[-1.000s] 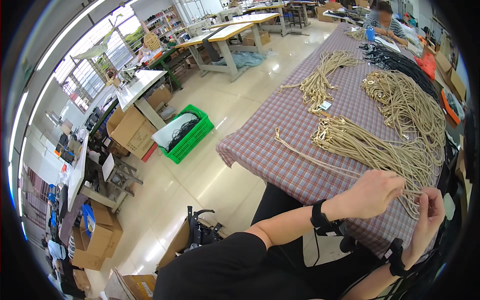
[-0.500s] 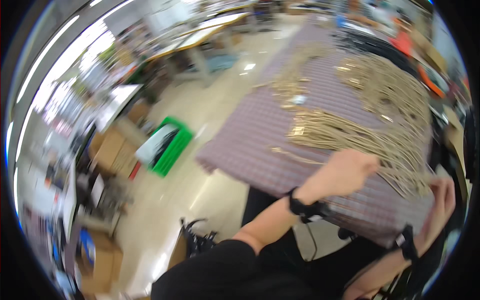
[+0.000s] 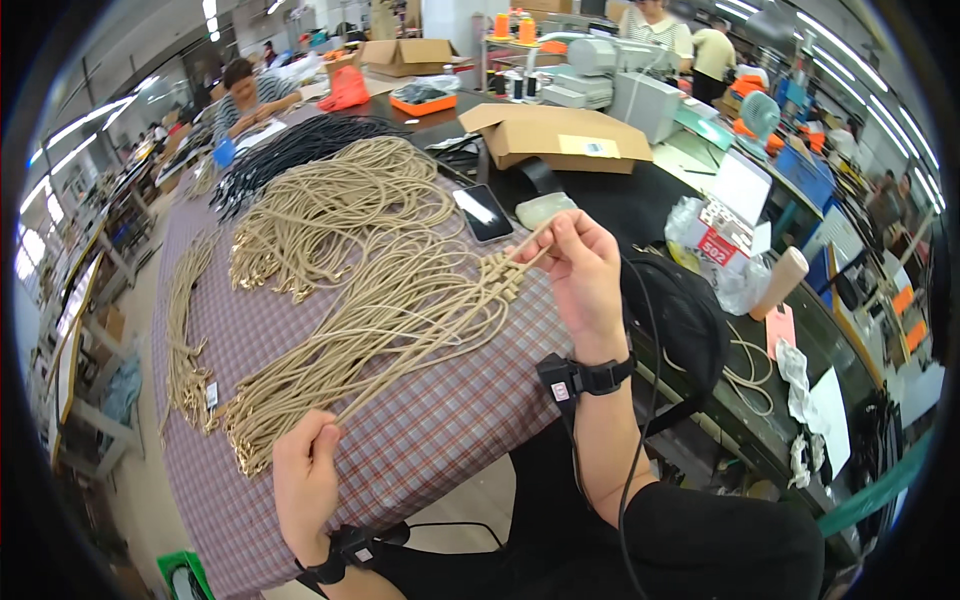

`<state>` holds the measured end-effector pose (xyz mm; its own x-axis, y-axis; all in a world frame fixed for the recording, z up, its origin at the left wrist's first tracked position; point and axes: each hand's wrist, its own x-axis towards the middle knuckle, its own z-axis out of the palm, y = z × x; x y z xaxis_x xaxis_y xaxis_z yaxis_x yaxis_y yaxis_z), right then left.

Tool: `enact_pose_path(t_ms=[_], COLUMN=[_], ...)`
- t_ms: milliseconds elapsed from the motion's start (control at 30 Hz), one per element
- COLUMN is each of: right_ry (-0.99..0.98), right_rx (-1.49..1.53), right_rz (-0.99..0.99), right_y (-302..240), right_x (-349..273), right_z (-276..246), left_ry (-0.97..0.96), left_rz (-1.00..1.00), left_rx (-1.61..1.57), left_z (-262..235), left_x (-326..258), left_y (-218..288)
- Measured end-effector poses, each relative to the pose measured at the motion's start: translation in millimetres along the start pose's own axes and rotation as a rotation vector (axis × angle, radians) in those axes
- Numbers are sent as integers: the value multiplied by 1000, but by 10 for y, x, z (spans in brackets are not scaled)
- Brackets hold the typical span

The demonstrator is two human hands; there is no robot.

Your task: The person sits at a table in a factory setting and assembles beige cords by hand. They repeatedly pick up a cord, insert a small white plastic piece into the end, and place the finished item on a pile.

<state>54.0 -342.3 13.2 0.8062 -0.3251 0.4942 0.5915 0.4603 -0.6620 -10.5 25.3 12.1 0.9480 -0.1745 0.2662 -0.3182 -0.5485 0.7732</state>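
Note:
A single tan cord (image 3: 397, 374) stretches between my two hands, above the tablecloth. My left hand (image 3: 303, 478) is closed round its near end, close to the table's front edge. The other end is pinched between thumb and fingers of my right hand (image 3: 583, 268), which is raised higher and to the right. Beneath and behind the cord lies a bundle of tan cords (image 3: 318, 358) with gold-coloured metal ends at the left. Farther back sits a looped heap of tan cords (image 3: 330, 205), and a thinner bunch (image 3: 182, 310) lies along the left edge.
Black cords (image 3: 290, 150) lie beyond the tan heap on the checked tablecloth (image 3: 400, 440). A phone (image 3: 482, 213), a cardboard box (image 3: 555, 140) and a black bag (image 3: 675, 315) are near my right hand. Across the table sits another person (image 3: 248, 100).
My view has swung to the right. My hands have moved apart: the left is now by the bundle's metal ends, the right raised, with the cord drawn between them.

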Motion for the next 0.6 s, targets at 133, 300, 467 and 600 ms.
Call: enact_pose_path(t_ms=[133, 300, 467, 600], right_ry=[2, 135, 228, 237], right_rx=[30, 52, 41, 196], right_rz=[-11, -119, -158, -63], right_y=[44, -66, 29, 78], right_x=[21, 74, 125, 121], right_z=[81, -44, -251, -183], left_ry=[3, -69, -209, -141], left_rz=[-43, -96, -239, -226], left_rx=[3, -42, 50, 140], left_z=[-122, -216, -359, -407], left_x=[-47, -54, -156, -303], left_y=[-153, -226, -102, -141])
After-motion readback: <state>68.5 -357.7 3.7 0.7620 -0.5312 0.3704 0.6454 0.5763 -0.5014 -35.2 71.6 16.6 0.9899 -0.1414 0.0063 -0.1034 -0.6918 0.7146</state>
